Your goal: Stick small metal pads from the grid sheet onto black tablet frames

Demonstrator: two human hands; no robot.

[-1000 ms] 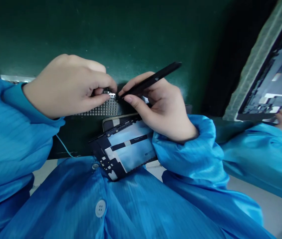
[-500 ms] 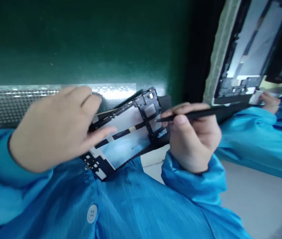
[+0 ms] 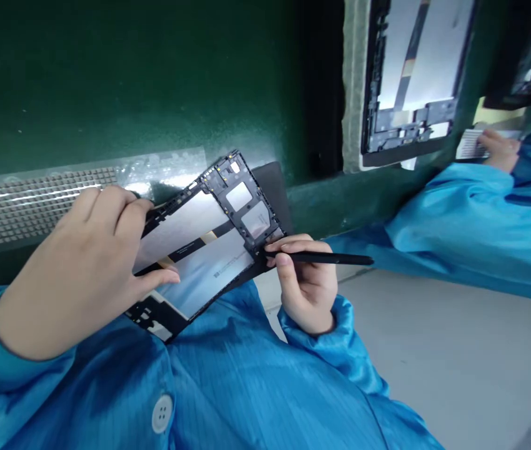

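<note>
Bench note: the person's left hand (image 3: 71, 275) grips a black-framed panel (image 3: 195, 250) at the near left, the panel tilted and lifted off a black pad (image 3: 272, 187), apparently so its edge stays steady and within reach. The left fingers curl over the frame's far edge, slightly apart, while the thumb stretches across the pale foil face. The right hand (image 3: 305, 284) sits just right of the panel, its thumb and fingers pressed together and pinching black tweezers (image 3: 322, 257). The tweezer tips touch the frame's right edge; whether they hold anything there, I cannot tell. Behind the panel, a mesh strip (image 3: 35, 209) lies along a dark green wall (image 3: 129, 81). Blue sleeves (image 3: 10, 312) cover both arms.
</note>
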